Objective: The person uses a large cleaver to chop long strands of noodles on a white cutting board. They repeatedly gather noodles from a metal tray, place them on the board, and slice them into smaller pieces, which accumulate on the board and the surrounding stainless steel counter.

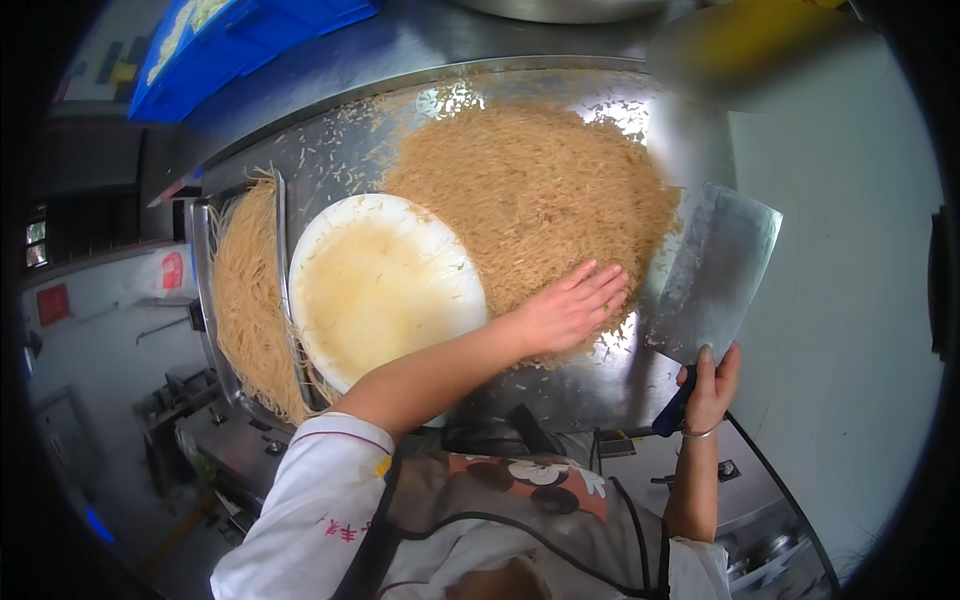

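Note:
My right hand (711,394) grips the dark handle of a wide cleaver (716,274), its steel blade pointing away from me at the right edge of the counter. My left hand (574,311) lies flat, palm down, on the near right side of a large heap of chopped noodles (525,195). Its fingers are slightly apart, and a small green bit clings to one. Beneath my left forearm sits a round white cutting board (386,289), its middle stained yellow and a few scraps on it.
A metal tray (283,277) of long uncut noodles (251,300) stands left of the board. Loose bits litter the steel counter (315,150). A blue crate (247,45) is at the back left, and a metal vessel (562,7) at the back. A wall (840,300) rises on the right.

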`<state>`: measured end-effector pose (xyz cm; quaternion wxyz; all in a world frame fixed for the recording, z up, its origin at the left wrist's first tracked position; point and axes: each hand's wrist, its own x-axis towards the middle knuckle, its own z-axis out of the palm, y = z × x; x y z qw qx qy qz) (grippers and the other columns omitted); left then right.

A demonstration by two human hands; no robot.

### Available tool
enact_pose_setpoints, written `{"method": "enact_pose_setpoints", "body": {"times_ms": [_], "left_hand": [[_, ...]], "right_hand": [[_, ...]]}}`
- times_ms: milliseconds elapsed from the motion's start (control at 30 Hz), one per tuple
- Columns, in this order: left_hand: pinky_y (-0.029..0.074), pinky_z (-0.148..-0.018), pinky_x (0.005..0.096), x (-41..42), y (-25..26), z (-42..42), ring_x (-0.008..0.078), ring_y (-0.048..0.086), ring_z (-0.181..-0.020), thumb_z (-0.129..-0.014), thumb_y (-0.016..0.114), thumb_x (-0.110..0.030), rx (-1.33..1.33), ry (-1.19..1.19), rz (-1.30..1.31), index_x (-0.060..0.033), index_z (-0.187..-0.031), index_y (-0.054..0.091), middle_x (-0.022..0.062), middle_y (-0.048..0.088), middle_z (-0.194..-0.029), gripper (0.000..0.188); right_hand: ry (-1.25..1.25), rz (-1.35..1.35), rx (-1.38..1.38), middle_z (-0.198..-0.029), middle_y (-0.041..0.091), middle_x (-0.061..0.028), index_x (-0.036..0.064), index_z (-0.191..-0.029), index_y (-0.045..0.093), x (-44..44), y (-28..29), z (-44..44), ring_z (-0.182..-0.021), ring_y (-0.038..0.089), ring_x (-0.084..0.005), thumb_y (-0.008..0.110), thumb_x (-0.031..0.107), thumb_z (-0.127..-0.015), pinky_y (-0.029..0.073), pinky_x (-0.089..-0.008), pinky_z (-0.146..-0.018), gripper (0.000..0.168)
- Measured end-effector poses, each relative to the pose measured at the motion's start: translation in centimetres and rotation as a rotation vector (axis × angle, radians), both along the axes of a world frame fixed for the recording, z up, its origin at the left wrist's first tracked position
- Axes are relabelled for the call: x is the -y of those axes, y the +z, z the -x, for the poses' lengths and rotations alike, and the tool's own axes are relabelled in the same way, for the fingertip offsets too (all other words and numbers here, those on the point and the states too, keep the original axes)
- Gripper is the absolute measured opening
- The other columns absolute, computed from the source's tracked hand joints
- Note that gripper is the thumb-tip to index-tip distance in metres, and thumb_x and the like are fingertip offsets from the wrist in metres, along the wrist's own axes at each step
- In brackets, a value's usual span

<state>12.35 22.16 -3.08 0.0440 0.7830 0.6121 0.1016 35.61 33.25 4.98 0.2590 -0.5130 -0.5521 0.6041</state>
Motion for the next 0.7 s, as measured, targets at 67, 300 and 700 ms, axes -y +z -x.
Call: {"method": "enact_pose_setpoints", "body": {"times_ms": [67,300,700], "left_hand": [[0.017,-0.116,0.0476,-0.2,-0.2,-0.6,0.0275,0.03,-0.14,-0.093,0.049,-0.03,0.087,0.03,0.029,-0.0058,-0.133,0.05,0.0131,0.04,-0.147,0.047],[0.031,-0.11,0.0488,-1.7,0.8,6.6,0.0299,0.043,-0.131,-0.083,0.063,-0.013,0.277,0.32,-0.286,-0.0069,-0.117,0.06,0.0089,0.054,-0.13,0.035],[0.037,-0.093,0.0435,-5.5,2.8,7.6,0.0263,0.053,-0.101,-0.073,0.074,-0.017,0.296,0.626,-0.198,-0.0096,-0.082,0.069,0.0032,0.06,-0.096,0.013]], "right_hand": [[0.007,0.012,-0.003,-0.087,0.056,-0.0029,0.004,-0.111,0.048,0.2,0.3,0.3,-0.059,0.051,-0.0075,0.053,0.011,-0.096,0.045,-0.0215,-0.051,0.018],[-0.014,-0.015,-0.01,-0.087,0.057,-0.0032,0.003,-0.112,0.048,0.4,-0.4,-0.8,-0.057,0.051,-0.0078,0.052,0.01,-0.096,0.045,-0.0212,-0.051,0.017],[0.007,0.026,0.011,-0.081,0.056,-0.0026,0.005,-0.103,0.046,0.7,0.2,-0.1,-0.056,0.051,-0.008,0.052,0.011,-0.096,0.044,-0.0214,-0.05,0.011]]}}
